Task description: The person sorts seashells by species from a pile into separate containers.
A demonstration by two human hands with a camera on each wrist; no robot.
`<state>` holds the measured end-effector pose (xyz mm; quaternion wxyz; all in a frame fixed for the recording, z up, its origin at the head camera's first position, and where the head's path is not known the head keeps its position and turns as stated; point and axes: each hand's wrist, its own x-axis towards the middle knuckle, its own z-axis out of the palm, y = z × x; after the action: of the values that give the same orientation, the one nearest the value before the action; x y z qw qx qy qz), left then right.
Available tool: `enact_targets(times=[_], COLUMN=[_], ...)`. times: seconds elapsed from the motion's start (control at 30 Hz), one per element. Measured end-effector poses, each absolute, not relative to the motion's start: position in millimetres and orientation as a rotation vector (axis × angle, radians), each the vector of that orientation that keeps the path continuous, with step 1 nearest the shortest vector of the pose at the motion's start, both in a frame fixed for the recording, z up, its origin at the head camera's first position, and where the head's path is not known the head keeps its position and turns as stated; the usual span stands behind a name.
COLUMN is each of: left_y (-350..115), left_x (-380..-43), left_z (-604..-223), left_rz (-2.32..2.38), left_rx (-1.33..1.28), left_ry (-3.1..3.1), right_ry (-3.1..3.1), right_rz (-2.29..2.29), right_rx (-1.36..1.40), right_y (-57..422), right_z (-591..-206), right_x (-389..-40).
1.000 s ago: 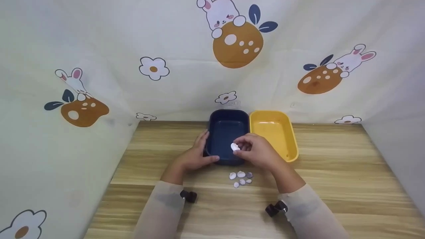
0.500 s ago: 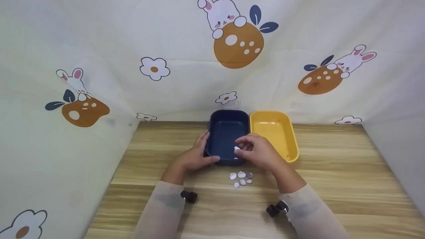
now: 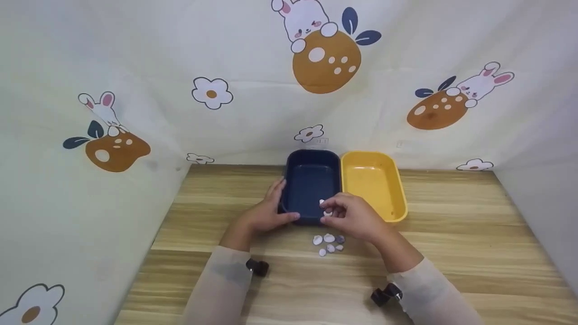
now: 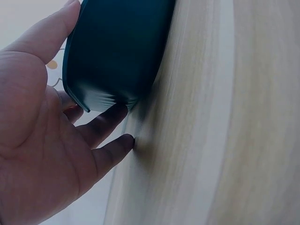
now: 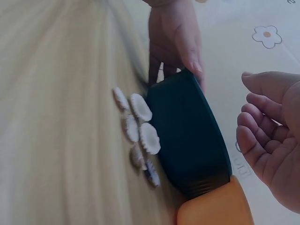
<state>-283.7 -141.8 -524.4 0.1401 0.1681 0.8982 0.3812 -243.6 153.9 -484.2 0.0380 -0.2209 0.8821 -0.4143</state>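
Observation:
In the head view, my left hand (image 3: 268,212) touches the left near corner of a dark blue box (image 3: 311,176), fingers along its side and thumb at the near rim. Its fingers reach the outer wall in the left wrist view. My right hand (image 3: 354,214) hovers over the box's right near corner. The right wrist view shows the right fingers (image 5: 253,126) loosely bent and apart from the thumb, with nothing held. White bits of seashell (image 3: 321,202) show beside those fingers inside the box, partly hidden. Several white and purplish shells (image 3: 329,238) lie on the table before it.
A yellow box (image 3: 375,189) stands right against the blue one on its right side. Both are close to the patterned cloth wall (image 3: 253,122) at the back of the wooden table (image 3: 451,234). Cloth walls also rise on the left and right.
The right hand has let go of a white shell over the blue box. It has since drawn back slightly toward the near side. The left hand has stayed at the box.

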Motion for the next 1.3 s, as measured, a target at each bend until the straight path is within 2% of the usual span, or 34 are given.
enact_targets(times=[0.77,1.3], left_y=[-142.5,-141.8], left_x=[-284.5,-282.8], left_z=[-527.5,-524.0], left_rz=[1.102,1.117], left_rx=[0.496,0.475], left_ry=[2.611,2.594], right_ry=[2.661,2.582], right_rz=[-1.206,-1.123], right_rx=[-0.71,-0.691], right_y=[190.6,194.1], right_z=[-502.1,-523.2], right_x=[-211.5,-214.6])
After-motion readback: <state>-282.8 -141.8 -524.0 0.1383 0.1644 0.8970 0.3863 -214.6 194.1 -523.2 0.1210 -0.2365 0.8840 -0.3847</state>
